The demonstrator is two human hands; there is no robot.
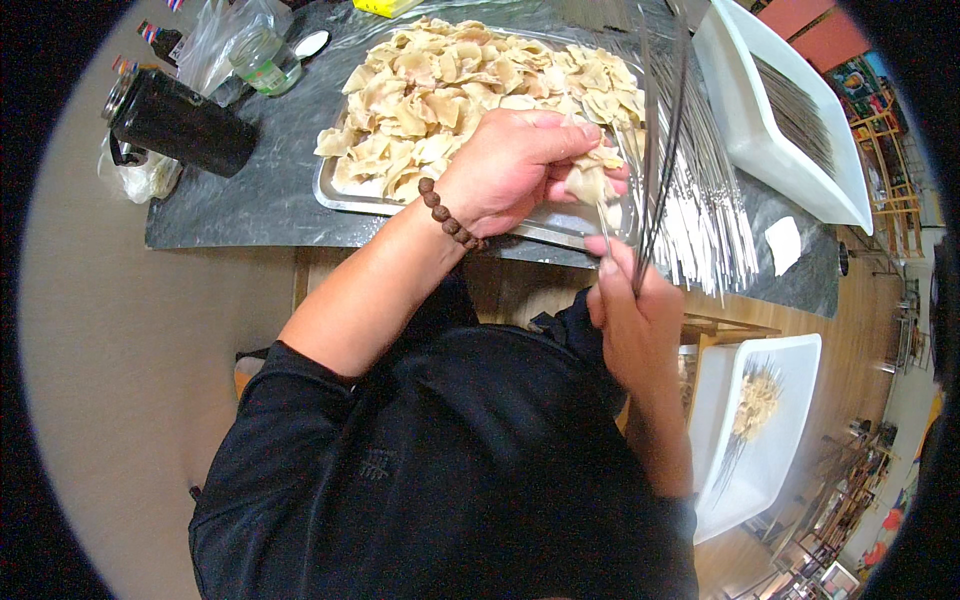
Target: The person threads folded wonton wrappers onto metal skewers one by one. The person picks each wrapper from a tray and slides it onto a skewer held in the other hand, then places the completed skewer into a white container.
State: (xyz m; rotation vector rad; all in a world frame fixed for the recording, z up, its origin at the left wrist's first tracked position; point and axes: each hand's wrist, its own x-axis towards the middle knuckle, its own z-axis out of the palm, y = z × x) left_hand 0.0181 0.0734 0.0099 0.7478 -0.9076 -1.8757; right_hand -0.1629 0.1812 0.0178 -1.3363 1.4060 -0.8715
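Note:
My left hand [525, 161], with a brown bead bracelet at its wrist, pinches pale, thin food slices [592, 180] over the right part of a metal tray. In my right hand [634, 300] are several thin metal skewers [651, 187]; one of them points up into the held slices, and the others stick up past the tray's right side. The metal tray [352, 201] bears a heap of similar pale slices [450, 82]. Right of it, many metal skewers [705, 202] lie in a row on the dark tabletop. The right hand is somewhat blurred.
A white bin [787, 176] with skewers stands at the right. Below it, another white bin [795, 427] holds loaded skewers. At left are a dark jar [184, 120], a glass jar [262, 64] and plastic bags [206, 45]. A white scrap [784, 244] lies near the table's right edge.

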